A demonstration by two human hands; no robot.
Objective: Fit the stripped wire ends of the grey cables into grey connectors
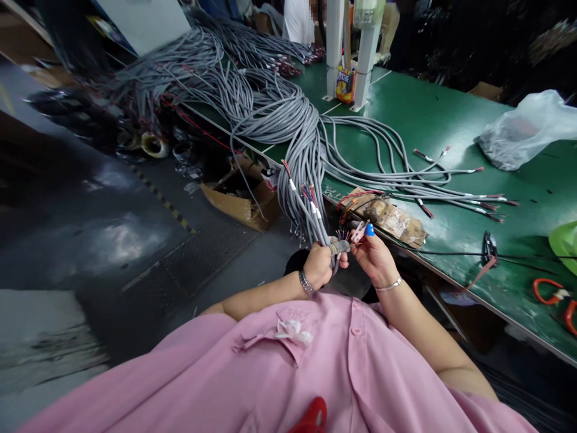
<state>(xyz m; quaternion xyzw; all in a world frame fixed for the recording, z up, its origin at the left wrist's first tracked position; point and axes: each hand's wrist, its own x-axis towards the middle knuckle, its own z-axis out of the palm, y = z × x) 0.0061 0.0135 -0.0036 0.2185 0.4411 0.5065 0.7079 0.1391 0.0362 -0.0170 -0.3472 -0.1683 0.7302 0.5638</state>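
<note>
My left hand (pixel 319 264) is closed around the end of a grey cable (pixel 339 246) whose thin coloured wires fan out at the tip. My right hand (pixel 374 255), with a blue cap on one fingertip, pinches those wire ends (pixel 346 233) just beside the left hand. Both hands are held close in front of my pink shirt, at the edge of the green table (pixel 424 114). The held cable comes from a thick bundle of grey cables (pixel 300 162) that hangs over the table edge.
More grey cables (pixel 406 177) with stripped red ends lie spread over the table. A taped brown packet (pixel 387 216) lies near my hands. A clear plastic bag (pixel 527 129), red-handled pliers (pixel 556 294), white posts (pixel 367 54) and a floor carton (pixel 243 201) surround the spot.
</note>
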